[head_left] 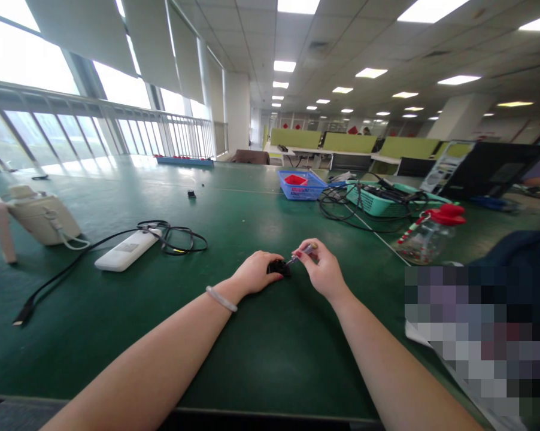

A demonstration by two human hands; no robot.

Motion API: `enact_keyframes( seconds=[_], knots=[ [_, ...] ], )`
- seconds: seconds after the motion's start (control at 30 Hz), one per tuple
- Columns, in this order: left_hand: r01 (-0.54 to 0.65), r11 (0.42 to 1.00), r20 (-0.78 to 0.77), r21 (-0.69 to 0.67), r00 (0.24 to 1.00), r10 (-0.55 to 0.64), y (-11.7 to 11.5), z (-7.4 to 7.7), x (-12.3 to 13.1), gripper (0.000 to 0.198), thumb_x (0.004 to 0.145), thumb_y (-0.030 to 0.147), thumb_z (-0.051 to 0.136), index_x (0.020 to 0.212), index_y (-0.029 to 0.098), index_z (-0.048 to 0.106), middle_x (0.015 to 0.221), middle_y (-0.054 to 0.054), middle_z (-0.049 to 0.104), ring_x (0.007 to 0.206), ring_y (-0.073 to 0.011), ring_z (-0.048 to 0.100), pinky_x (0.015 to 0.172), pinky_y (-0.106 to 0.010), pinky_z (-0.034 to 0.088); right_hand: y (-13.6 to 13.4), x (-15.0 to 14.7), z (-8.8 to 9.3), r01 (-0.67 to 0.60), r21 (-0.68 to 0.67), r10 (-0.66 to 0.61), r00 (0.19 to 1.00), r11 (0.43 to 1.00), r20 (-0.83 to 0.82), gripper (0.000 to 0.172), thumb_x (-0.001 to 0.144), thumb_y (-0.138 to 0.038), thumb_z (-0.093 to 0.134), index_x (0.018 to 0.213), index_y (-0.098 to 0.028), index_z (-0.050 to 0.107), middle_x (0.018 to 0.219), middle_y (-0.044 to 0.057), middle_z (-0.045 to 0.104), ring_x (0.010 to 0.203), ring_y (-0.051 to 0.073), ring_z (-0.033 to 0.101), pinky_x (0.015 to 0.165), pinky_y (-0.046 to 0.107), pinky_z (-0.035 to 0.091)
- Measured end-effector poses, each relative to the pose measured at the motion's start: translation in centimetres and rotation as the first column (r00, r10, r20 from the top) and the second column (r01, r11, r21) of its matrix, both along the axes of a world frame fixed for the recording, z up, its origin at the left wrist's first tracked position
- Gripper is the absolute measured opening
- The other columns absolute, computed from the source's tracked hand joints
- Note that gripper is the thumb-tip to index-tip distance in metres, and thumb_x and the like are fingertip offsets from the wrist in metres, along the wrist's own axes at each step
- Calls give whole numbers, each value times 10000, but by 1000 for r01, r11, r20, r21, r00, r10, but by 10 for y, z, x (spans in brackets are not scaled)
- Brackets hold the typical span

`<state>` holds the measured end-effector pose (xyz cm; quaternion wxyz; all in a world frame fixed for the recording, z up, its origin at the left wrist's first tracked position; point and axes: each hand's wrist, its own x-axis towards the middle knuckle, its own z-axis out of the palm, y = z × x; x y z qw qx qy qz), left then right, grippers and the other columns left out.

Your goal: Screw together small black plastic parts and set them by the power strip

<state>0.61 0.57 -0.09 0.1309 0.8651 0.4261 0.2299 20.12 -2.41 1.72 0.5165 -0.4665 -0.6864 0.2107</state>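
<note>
On the green tabletop, my left hand (255, 271) is closed around a small black part (279, 268), thumb on the near side and fingers on the far side. What kind of part it is, I cannot make out. My right hand (321, 267) pinches a screwdriver (304, 254) with a clear purplish handle. The screwdriver slants down to the left, and its tip meets or nearly meets the black part's right side. A pale bangle circles my left wrist.
Left lie a white power bank (129, 250) with a black cable (180, 239) and a beige bottle (45, 215). Beyond my hands are a blue basket (302, 190) and a teal basket (373, 206) of cables. A red-capped bottle (431, 236) stands right, near a pixelated area.
</note>
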Motion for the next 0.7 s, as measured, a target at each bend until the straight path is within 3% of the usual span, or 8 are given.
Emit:
enact_keyframes(
  seconds=[0.1, 0.2, 0.27, 0.3, 0.4, 0.5, 0.7],
  knots=[
    [-8, 999, 65, 33, 998, 6, -1, 3, 0, 418, 799, 375, 668, 1195, 243, 641, 1122, -54, 707, 1037, -242, 622, 957, -386, 484, -1, -1, 2, -20, -3, 19, 1000, 1000, -7, 134, 852, -354, 608, 879, -229, 569, 845, 27, 701, 812, 205, 688, 805, 359, 519],
    [-33, 994, 153, 100, 988, 17, -3, 6, -1, 399, 814, 337, 655, 1198, 237, 624, 1156, -48, 685, 1093, -231, 582, 1005, -377, 454, -3, 4, 7, 11, 83, 1, 990, 997, -141, 159, 854, -364, 605, 902, -223, 551, 856, 39, 697, 815, 206, 692, 801, 358, 528],
    [-67, 989, 176, 132, 984, 43, -3, 7, -3, 409, 834, 309, 632, 1233, 232, 595, 1179, -54, 668, 1119, -230, 557, 1026, -377, 436, -3, 13, 12, 151, 178, -106, 965, 972, -241, 165, 873, -370, 571, 934, -223, 530, 865, 46, 691, 826, 208, 692, 800, 361, 530],
    [-98, 986, 167, 138, 983, 74, -3, 5, -4, 413, 845, 294, 617, 1251, 227, 582, 1183, -63, 660, 1125, -235, 549, 1031, -383, 430, -3, 20, 15, 269, 213, -217, 946, 939, -241, 160, 875, -367, 561, 933, -220, 533, 858, 47, 687, 819, 212, 690, 795, 362, 526],
    [-218, 969, 65, 117, 975, 212, 2, -1, -7, 427, 870, 236, 560, 1297, 222, 559, 1203, -101, 630, 1129, -261, 531, 1024, -414, 423, 0, 43, 20, 551, 252, -568, 823, 796, -8, 132, 840, -335, 568, 893, -215, 571, 781, 44, 687, 724, 227, 663, 776, 392, 500],
    [-292, 953, -77, 76, 952, 298, 6, -5, -11, 443, 888, 206, 488, 1320, 276, 556, 1216, -108, 601, 1114, -277, 524, 985, -430, 439, 3, 57, 22, 644, 204, -671, 734, 737, 108, 116, 826, -317, 552, 868, -212, 578, 709, 41, 683, 666, 236, 652, 739, 388, 483],
    [-211, 977, -236, 38, 948, 214, -1, 2, -19, 437, 867, 211, 469, 1269, 310, 608, 1207, -102, 605, 1085, -284, 550, 965, -432, 452, 5, 48, 16, 474, 101, -481, 875, 874, 54, 108, 837, -325, 546, 861, -223, 569, 749, 48, 710, 686, 227, 676, 675, 338, 487]
  ],
)
